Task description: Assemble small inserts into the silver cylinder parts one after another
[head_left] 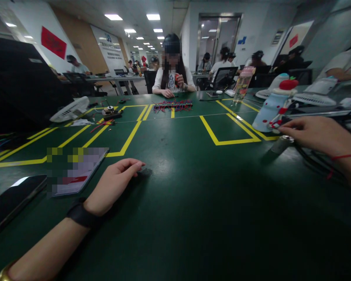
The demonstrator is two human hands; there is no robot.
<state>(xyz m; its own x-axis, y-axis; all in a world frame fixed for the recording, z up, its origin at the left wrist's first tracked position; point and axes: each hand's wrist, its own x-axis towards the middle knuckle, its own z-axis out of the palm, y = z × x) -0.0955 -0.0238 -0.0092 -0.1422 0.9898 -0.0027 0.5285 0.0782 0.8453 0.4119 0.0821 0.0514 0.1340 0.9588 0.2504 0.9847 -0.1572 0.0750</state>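
Observation:
My left hand (117,183) rests low over the green table (175,203), its thumb pressed against the curled index finger. Anything inside those fingers is hidden. On the right, my right hand (314,132) is held in a pinch, and I cannot make out what is between its fingertips. Just below them a small metal cylinder (282,144) lies tilted, with dark cables (308,156) under the hand. Close beyond the fingertips stands a light blue bottle (266,111) with a red top. A phone-like slab (86,171) lies left of my left hand.
A dark phone (20,199) lies at the left edge. Bundled coloured wires (172,105) lie before a seated person (172,74) across the table. Small parts (108,113) and a white fan (71,109) sit at left. A clear bottle (242,88) stands back right. Yellow tape (236,142) marks the table.

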